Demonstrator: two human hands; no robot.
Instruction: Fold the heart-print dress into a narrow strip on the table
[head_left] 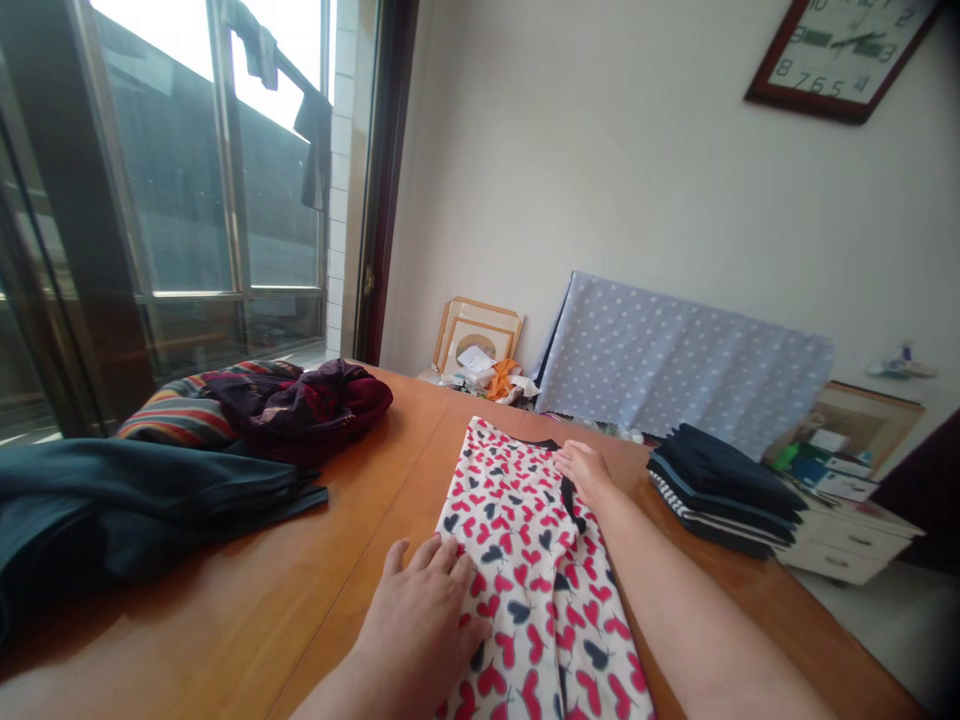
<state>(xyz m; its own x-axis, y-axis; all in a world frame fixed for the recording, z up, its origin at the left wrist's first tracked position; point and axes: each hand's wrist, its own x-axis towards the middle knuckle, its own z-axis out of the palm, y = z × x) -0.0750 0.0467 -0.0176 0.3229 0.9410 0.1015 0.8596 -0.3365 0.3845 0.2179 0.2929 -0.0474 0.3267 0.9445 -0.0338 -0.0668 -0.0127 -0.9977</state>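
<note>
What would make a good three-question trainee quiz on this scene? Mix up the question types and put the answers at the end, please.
1. Multiple choice: what is the left hand resting on?
A) the dark teal garment
B) the heart-print garment
C) the striped cloth

2. True or false: the stack of folded clothes lies to the right of the heart-print garment.

3. Fill in the blank: the pale blue cloth beyond the wooden table is patterned with white ____.

Key
1. B
2. True
3. dots
</note>
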